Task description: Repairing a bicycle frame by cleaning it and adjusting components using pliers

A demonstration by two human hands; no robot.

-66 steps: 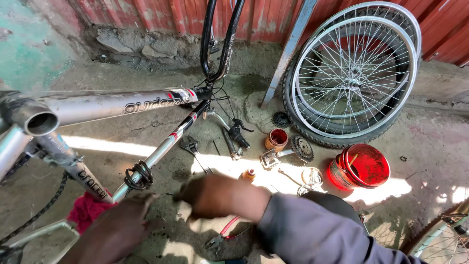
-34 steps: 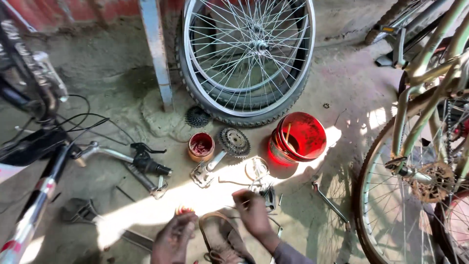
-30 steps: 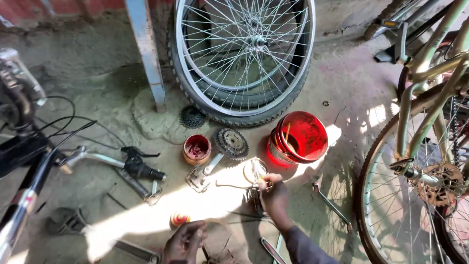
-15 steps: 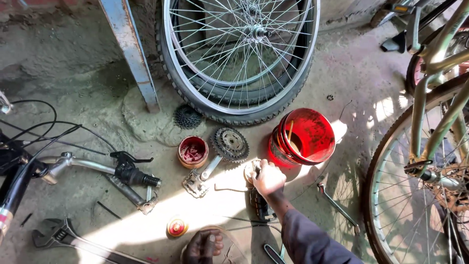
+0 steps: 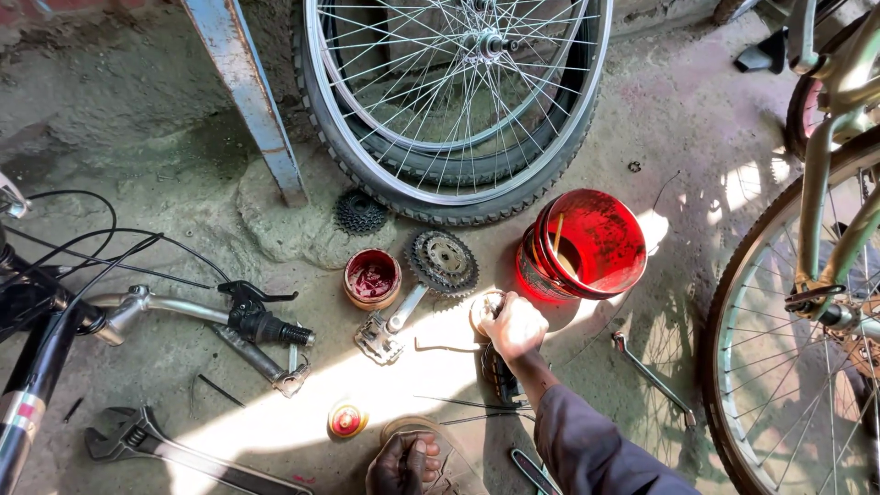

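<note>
Rough concrete floor (image 5: 697, 137), stained and dusty, pinkish patch toward upper right. Hard sunlight falls in a bright band across lower middle, casting spoke shadows at right. Blue-painted metal post (image 5: 246, 96) stands at upper left on a cracked cement base. Rough grey wall foot (image 5: 82, 64) behind it, in shade.

Single head view, steep downward look, near the floor (image 5: 715, 119)
</note>
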